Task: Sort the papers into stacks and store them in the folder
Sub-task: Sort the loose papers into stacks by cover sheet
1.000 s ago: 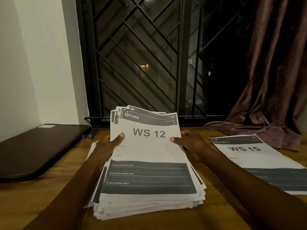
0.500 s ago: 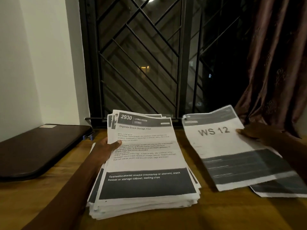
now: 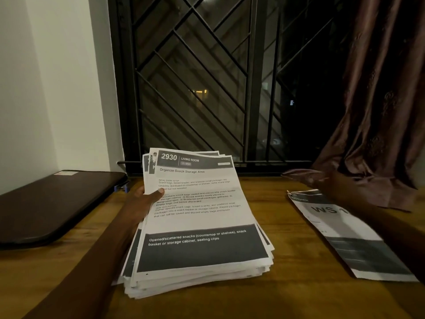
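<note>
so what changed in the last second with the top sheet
The right hand carried the WS 12 sheet off the stack and laid it on the table to the right, over the WS 15 sheet. That bared the 2930 sheet. The left hand kept its grip on the stack's left edge; the dark case stayed put.

The right hand (image 3: 308, 178) is a motion blur near the worktop's (image 3: 287, 295) far edge; its forearm hides the end of the "WS" heading on the loose sheet (image 3: 349, 240), whose lower corner lies under that arm.
</note>
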The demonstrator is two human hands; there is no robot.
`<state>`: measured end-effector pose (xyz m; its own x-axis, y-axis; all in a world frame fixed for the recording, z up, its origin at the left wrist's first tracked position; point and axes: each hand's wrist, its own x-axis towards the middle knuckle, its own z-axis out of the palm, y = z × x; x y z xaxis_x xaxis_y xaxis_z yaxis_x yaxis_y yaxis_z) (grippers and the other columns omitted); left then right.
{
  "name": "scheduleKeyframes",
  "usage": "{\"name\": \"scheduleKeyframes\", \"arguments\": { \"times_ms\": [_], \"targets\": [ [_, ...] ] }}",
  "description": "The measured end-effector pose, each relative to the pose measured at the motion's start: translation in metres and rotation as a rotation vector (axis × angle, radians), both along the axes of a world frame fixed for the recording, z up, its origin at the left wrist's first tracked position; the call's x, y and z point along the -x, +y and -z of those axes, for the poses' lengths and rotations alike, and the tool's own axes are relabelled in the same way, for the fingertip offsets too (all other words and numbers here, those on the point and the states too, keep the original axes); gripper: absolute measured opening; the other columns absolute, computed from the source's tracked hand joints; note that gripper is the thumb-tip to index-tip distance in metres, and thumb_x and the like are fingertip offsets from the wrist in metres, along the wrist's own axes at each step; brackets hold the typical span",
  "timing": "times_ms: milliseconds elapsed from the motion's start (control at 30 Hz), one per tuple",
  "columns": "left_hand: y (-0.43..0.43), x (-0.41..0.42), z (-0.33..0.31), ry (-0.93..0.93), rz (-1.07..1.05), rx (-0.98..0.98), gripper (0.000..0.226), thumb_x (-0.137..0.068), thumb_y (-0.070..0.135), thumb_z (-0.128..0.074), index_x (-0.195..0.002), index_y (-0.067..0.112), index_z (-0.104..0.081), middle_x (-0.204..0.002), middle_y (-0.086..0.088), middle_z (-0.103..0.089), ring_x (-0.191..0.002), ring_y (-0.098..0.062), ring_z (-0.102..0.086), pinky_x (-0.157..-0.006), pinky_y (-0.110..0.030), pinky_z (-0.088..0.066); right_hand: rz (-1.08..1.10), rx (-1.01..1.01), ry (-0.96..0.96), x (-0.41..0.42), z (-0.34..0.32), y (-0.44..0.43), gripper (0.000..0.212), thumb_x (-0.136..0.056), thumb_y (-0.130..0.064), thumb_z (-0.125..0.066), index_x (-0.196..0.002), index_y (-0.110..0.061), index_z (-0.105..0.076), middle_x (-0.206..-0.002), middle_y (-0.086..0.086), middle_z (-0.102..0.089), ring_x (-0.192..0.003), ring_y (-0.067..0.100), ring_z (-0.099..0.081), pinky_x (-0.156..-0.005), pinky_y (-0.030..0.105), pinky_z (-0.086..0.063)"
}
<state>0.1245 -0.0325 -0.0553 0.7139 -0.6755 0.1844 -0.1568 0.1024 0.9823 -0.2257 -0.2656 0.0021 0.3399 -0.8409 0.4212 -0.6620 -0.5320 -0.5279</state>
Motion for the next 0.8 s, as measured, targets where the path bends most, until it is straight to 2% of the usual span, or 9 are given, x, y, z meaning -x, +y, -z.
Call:
{"name": "scheduleKeyframes", "arguments": {
  "times_ms": [67, 167, 233, 333, 400, 467, 567, 700, 800],
  "targets": [
    [0.000, 0.001, -0.001, -0.006, 0.012, -0.001, 0.020, -0.095, 0.007, -0.056, -0.115, 0.004, -0.058, -0.117, -0.014, -0.064, -0.058, -0.004, -0.070, -0.049, -0.015, -0.053, -0.274, -0.235, -0.120, -0.035, -0.006, 0.032, 0.041, -0.090, -0.050, -0.051, -0.080, -0.012, -0.060, -0.071, 0.007, -0.059, -0.067, 0.019, -0.057, -0.061, 0.027, -0.043],
    [0.002, 0.006, -0.001, -0.021, 0.041, 0.011, 0.024, -0.095, 0.008, -0.056, -0.119, 0.002, -0.057, -0.114, -0.012, -0.065, -0.058, -0.003, -0.070, -0.049, -0.015, -0.053, -0.448, -0.396, -0.147, -0.086, 0.000, 0.068, 0.039, -0.085, -0.055, -0.058, -0.099, -0.018, -0.061, -0.088, 0.001, -0.066, -0.077, 0.013, -0.063, -0.063, 0.023, -0.049],
    [0.005, 0.012, -0.004, -0.025, 0.097, 0.046, 0.029, -0.090, 0.019, -0.066, -0.114, 0.005, -0.059, -0.113, -0.011, -0.066, -0.062, -0.004, -0.071, -0.051, -0.014, -0.053, -0.441, -0.444, -0.236, -0.107, 0.014, 0.070, 0.037, -0.079, -0.045, -0.072, -0.102, -0.020, -0.057, -0.092, -0.007, -0.065, -0.081, 0.009, -0.063, -0.066, 0.023, -0.053],
    [0.005, 0.011, -0.003, 0.012, 0.232, 0.019, 0.080, -0.052, 0.058, -0.087, -0.114, 0.014, -0.064, -0.112, -0.007, -0.073, -0.089, -0.021, -0.074, -0.069, -0.029, -0.060, -0.368, -0.476, -0.467, -0.116, 0.032, 0.061, 0.032, -0.076, -0.021, -0.079, -0.098, -0.019, -0.056, -0.107, 0.002, -0.068, -0.094, 0.022, -0.067, -0.083, 0.042, -0.056],
    [0.005, 0.014, -0.003, 0.038, 0.269, 0.000, 0.060, -0.071, 0.047, -0.079, -0.118, 0.015, -0.063, -0.107, -0.007, -0.075, -0.091, -0.026, -0.074, -0.075, -0.038, -0.060, -0.340, -0.535, -0.486, -0.112, 0.038, 0.052, 0.015, -0.084, -0.017, -0.071, -0.095, -0.017, -0.062, -0.110, 0.008, -0.069, -0.092, 0.026, -0.068, -0.085, 0.045, -0.056],
    [0.001, 0.016, -0.004, -0.034, 0.221, -0.046, 0.044, -0.079, 0.037, -0.071, -0.116, 0.015, -0.063, -0.107, -0.005, -0.075, -0.082, -0.020, -0.075, -0.068, -0.032, -0.059, -0.307, -0.550, -0.427, -0.102, 0.039, 0.042, 0.017, -0.093, -0.018, -0.060, -0.107, -0.011, -0.066, -0.107, 0.007, -0.069, -0.082, 0.020, -0.066, -0.073, 0.030, -0.057],
    [0.005, 0.002, -0.009, -0.151, 0.077, -0.099, 0.034, -0.084, 0.033, -0.073, -0.109, 0.015, -0.061, -0.114, -0.003, -0.065, -0.090, -0.021, -0.066, -0.082, -0.032, -0.047, -0.130, -0.398, -0.256, -0.073, 0.033, 0.018, 0.028, -0.096, -0.020, -0.055, -0.114, -0.001, -0.064, -0.101, 0.009, -0.063, -0.066, 0.012, -0.053, -0.045, 0.017, -0.038],
    [0.032, -0.042, -0.005, -0.064, -0.055, -0.073, 0.026, -0.093, 0.017, -0.062, -0.114, 0.001, -0.062, -0.097, -0.014, -0.067, -0.086, -0.029, -0.059, -0.082, -0.032, -0.043, 0.001, -0.300, -0.015, -0.038, 0.039, -0.012, 0.028, -0.093, -0.016, -0.056, -0.111, 0.005, -0.063, -0.112, 0.022, -0.064, -0.098, 0.034, -0.061, -0.069, 0.025, -0.043],
    [0.043, -0.047, 0.000, -0.054, -0.034, -0.111, 0.018, -0.092, 0.019, -0.061, -0.107, 0.010, -0.063, -0.085, -0.004, -0.074, -0.067, -0.018, -0.071, -0.061, -0.024, -0.054, 0.012, -0.203, 0.144, -0.038, 0.052, -0.016, 0.028, -0.092, -0.019, -0.058, -0.112, 0.000, -0.064, -0.116, 0.018, -0.063, -0.107, 0.030, -0.058, -0.077, 0.026, -0.037]
  ]
}}
